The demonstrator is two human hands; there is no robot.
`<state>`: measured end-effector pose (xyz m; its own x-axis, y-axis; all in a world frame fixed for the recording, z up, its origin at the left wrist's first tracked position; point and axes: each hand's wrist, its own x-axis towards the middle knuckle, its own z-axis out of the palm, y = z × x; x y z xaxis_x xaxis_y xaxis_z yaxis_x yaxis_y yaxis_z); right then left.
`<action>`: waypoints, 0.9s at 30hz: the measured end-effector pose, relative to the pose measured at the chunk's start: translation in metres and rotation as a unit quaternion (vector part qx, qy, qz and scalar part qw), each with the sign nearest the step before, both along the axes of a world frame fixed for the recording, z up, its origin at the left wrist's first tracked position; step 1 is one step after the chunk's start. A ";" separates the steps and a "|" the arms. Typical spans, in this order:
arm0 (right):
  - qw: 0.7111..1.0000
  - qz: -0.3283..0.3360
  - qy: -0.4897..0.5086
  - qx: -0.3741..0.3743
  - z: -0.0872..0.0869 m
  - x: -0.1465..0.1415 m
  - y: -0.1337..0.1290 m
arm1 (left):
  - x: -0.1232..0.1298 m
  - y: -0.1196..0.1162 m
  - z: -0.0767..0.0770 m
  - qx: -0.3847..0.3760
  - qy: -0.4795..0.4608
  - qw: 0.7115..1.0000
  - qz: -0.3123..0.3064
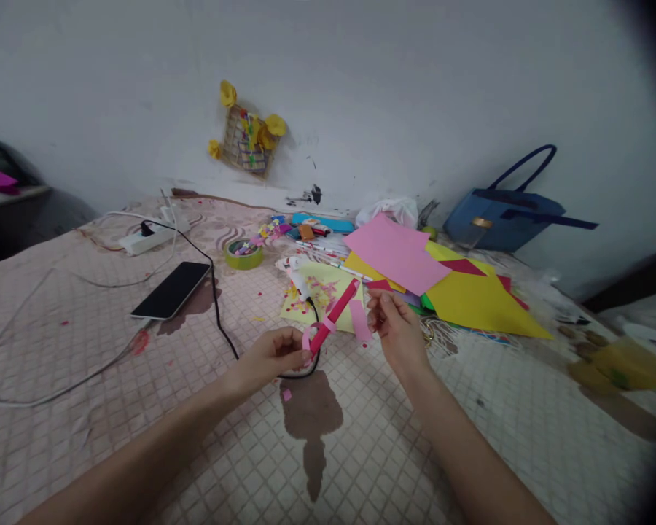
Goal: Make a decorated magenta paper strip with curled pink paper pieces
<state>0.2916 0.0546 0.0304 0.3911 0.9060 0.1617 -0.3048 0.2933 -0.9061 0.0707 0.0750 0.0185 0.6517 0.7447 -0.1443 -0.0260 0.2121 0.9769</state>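
Observation:
My left hand (285, 353) is closed, thumb against fingers, round the lower end of a dark pink paper strip (336, 310). That strip slants up to the right, and light pink paper bands (329, 325) wrap it near the hand. To its right, my right hand (396, 324) is raised with the fingertips drawn together; whatever they may pinch is too small to make out. Between the hands a light pink paper strip (360, 321) hangs or lies; I cannot tell which. Behind them a white glue gun (295, 277) rests on a pale yellow sheet (328, 273) scattered with small paper bits.
Pink paper (396, 251) and yellow paper (470, 299) pile up at the right, before a blue bag (500, 219). A phone (172, 290), a power strip (153, 237) and loose cables lie left. A green tape roll (243, 255) stands beyond the black cord (215, 292).

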 end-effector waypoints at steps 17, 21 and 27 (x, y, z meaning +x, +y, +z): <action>0.989 -0.059 -0.134 -0.008 0.004 -0.002 -0.001 | 0.000 -0.002 0.001 0.001 0.017 1.000 -0.025; 0.986 -0.068 -0.151 0.016 0.001 -0.003 0.001 | 0.000 -0.004 0.002 0.017 0.033 0.998 -0.053; 0.991 -0.072 -0.107 0.028 0.001 0.000 0.001 | -0.001 -0.003 0.003 -0.007 0.016 0.999 -0.049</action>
